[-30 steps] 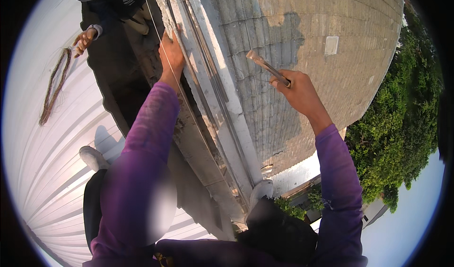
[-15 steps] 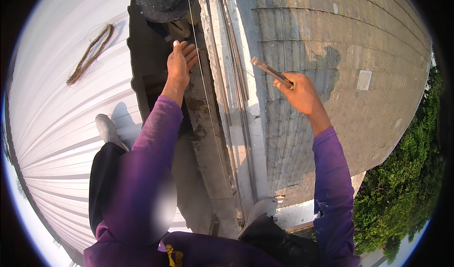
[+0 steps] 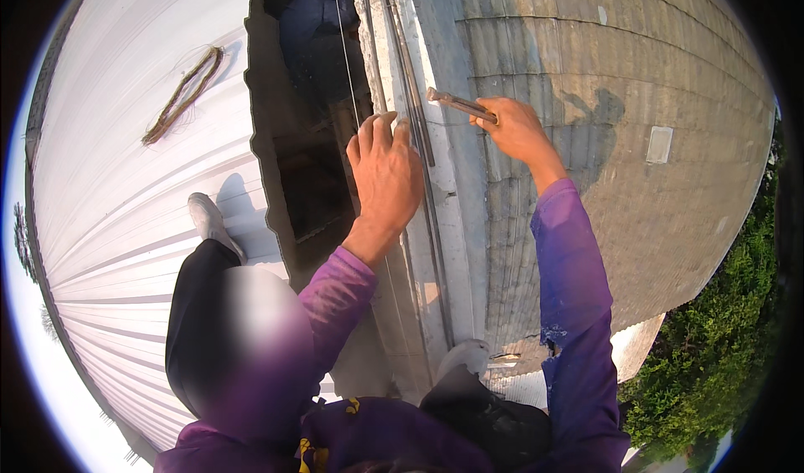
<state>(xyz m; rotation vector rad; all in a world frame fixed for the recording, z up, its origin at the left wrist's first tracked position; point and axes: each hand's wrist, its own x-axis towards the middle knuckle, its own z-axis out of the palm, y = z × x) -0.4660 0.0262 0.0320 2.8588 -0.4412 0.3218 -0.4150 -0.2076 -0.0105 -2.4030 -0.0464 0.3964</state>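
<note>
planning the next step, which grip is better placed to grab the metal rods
Probably left: the left grip is at the concrete beam, close to the metal rods, while the right grip is closed around a hand tool.

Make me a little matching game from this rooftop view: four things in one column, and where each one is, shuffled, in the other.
Things
1. Hand tool
2. Loop of brown strands
3. Left hand
4. Pale square

Places
A. On the white ribbed roof
B. Over the long rods
C. On the grey-brown roof
D. In the right hand

Pairs: 1-D, 2-A, 3-B, 4-C
</note>
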